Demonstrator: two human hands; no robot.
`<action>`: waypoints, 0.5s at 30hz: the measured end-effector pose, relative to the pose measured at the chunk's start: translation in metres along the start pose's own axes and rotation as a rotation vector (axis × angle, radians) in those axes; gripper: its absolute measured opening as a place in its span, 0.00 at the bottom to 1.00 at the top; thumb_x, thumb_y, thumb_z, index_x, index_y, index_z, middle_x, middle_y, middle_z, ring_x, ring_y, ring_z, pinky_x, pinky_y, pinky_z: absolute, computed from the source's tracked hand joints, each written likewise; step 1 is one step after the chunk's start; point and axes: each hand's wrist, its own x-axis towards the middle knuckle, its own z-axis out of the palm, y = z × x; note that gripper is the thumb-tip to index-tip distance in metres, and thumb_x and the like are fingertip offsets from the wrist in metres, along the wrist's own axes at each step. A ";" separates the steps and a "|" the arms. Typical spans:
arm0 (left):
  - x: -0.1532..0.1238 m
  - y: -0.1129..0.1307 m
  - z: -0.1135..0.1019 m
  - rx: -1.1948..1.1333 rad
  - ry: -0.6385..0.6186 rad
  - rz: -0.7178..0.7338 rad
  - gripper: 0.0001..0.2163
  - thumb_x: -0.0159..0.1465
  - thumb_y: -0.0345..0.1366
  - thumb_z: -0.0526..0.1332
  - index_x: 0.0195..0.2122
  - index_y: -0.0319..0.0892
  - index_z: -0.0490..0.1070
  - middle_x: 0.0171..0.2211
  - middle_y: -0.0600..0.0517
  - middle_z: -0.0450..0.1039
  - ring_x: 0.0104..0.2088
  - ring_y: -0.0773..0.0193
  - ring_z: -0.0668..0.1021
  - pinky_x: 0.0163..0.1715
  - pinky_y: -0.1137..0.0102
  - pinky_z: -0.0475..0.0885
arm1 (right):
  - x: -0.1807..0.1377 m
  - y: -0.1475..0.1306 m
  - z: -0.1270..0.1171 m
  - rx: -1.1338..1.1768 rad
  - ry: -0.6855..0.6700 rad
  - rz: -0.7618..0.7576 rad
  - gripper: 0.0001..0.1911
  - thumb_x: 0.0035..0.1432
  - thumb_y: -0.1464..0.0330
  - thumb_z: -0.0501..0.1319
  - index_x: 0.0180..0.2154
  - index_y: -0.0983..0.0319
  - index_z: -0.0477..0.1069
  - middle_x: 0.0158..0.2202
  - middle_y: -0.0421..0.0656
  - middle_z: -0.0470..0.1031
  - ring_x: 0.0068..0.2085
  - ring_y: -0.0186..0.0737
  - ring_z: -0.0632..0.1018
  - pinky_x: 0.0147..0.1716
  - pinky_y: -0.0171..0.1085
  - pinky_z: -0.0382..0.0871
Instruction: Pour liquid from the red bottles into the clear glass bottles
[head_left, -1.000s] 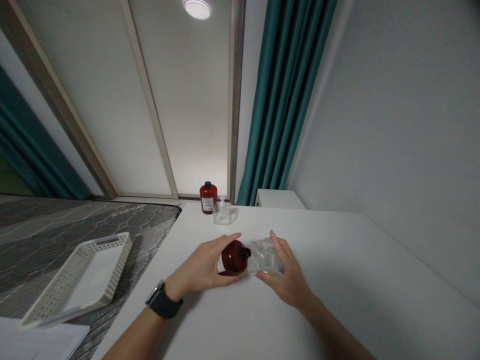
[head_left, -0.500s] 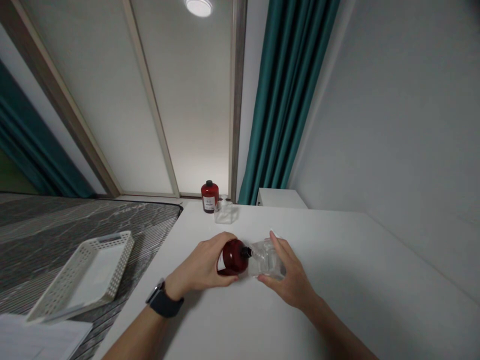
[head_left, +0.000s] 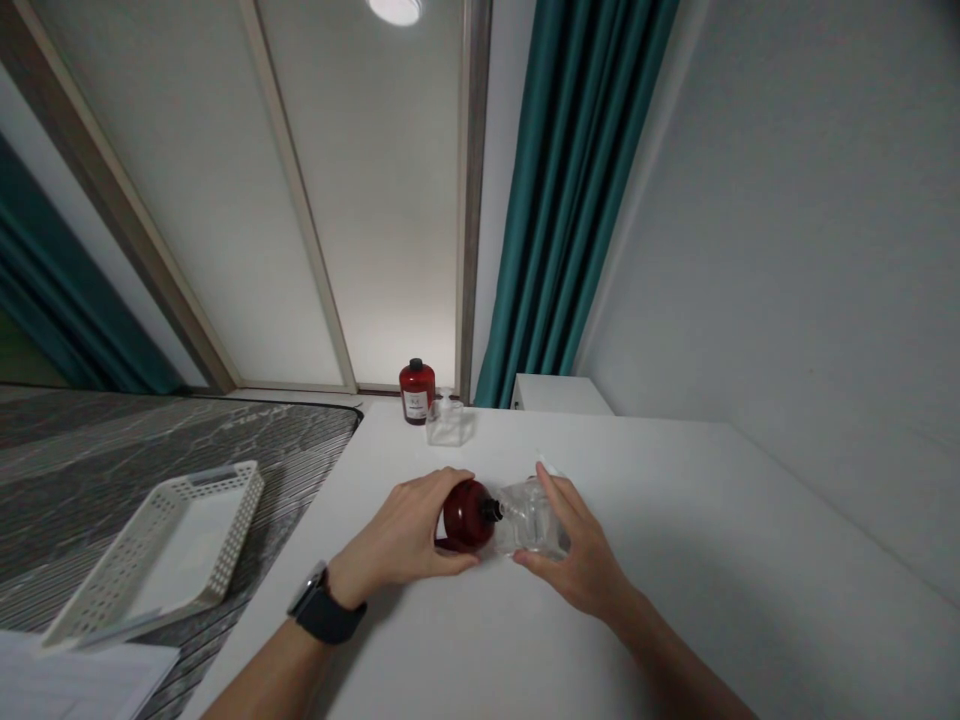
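Note:
My left hand [head_left: 409, 525] is closed round a dark red bottle [head_left: 466, 515], which is tilted so that its black neck points right. My right hand [head_left: 574, 540] grips a clear bottle [head_left: 529, 515] from its right side, thumb and fingers on opposite sides. The black neck of the red bottle meets the clear bottle's left end; whether liquid flows between them cannot be made out. Both bottles are low over the white table [head_left: 480, 640]. A dark watch [head_left: 328, 603] is on my left wrist.
At the table's far edge stand a second red bottle [head_left: 417, 392] with a black cap and white label, and a clear bottle [head_left: 446, 422]. A white perforated basket [head_left: 236, 545] and papers [head_left: 90, 675] lie left of the table. Behind is a white cabinet [head_left: 562, 394].
The red bottle has turned slightly in my left hand, so less of its label shows. The hands stay nearly in place; the view has shifted a little.

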 end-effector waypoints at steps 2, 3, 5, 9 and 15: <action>0.000 -0.003 0.002 0.007 0.006 -0.018 0.44 0.48 0.50 0.76 0.63 0.46 0.58 0.56 0.42 0.73 0.53 0.42 0.78 0.52 0.52 0.74 | 0.000 -0.001 0.000 0.002 -0.005 0.005 0.53 0.54 0.62 0.72 0.72 0.53 0.43 0.60 0.52 0.67 0.60 0.57 0.71 0.57 0.55 0.71; 0.000 -0.003 0.003 0.006 0.006 -0.022 0.47 0.47 0.51 0.76 0.64 0.47 0.57 0.57 0.42 0.73 0.54 0.42 0.78 0.52 0.51 0.74 | 0.001 -0.001 -0.001 0.003 -0.006 0.005 0.53 0.54 0.62 0.71 0.72 0.53 0.43 0.60 0.52 0.67 0.60 0.57 0.72 0.57 0.54 0.71; 0.000 -0.003 0.002 -0.003 0.012 -0.020 0.46 0.49 0.51 0.76 0.65 0.47 0.56 0.56 0.43 0.74 0.53 0.44 0.79 0.51 0.52 0.75 | 0.001 -0.002 -0.001 0.002 -0.005 0.000 0.53 0.54 0.62 0.71 0.72 0.53 0.43 0.60 0.52 0.66 0.59 0.56 0.72 0.57 0.54 0.71; 0.001 -0.001 0.002 -0.021 0.035 0.006 0.37 0.54 0.47 0.73 0.62 0.47 0.60 0.52 0.45 0.75 0.49 0.48 0.80 0.48 0.55 0.76 | 0.002 -0.004 -0.002 -0.006 -0.003 -0.014 0.52 0.55 0.63 0.71 0.72 0.52 0.43 0.60 0.52 0.66 0.59 0.55 0.72 0.57 0.53 0.71; -0.001 -0.001 0.009 0.021 0.065 0.044 0.35 0.55 0.45 0.72 0.61 0.46 0.59 0.52 0.44 0.75 0.49 0.49 0.80 0.48 0.55 0.77 | 0.003 -0.005 -0.004 -0.014 -0.015 -0.001 0.52 0.54 0.66 0.71 0.71 0.54 0.44 0.59 0.52 0.67 0.59 0.54 0.72 0.57 0.52 0.71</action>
